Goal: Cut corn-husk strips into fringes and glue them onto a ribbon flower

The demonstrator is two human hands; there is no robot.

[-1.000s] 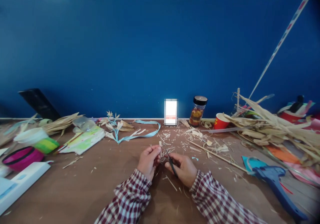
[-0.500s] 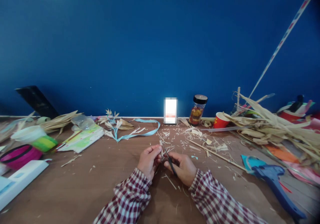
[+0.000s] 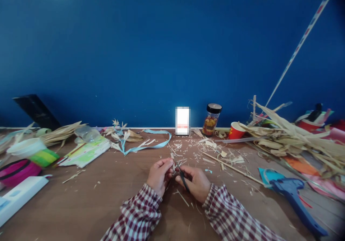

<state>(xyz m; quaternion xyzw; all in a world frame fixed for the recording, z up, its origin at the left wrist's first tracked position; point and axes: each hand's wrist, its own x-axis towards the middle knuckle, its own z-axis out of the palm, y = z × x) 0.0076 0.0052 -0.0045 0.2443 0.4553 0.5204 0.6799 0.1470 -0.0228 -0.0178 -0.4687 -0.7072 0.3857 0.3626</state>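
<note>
At the bench's [image 3: 88,198] near edge, the left hand [image 3: 159,174] pinches a straw piece [image 3: 172,159]; the right hand [image 3: 195,182] grips dark scissors [image 3: 182,176]. At the far edge, a lidded jar [image 3: 211,120] holds brownish contents.

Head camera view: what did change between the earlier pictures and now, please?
Almost nothing. The left hand still pinches a small straw piece, and the right hand still holds the black scissors against it. Only the camera shifted slightly. The jar, red cup and blue glue gun stayed put.
</note>
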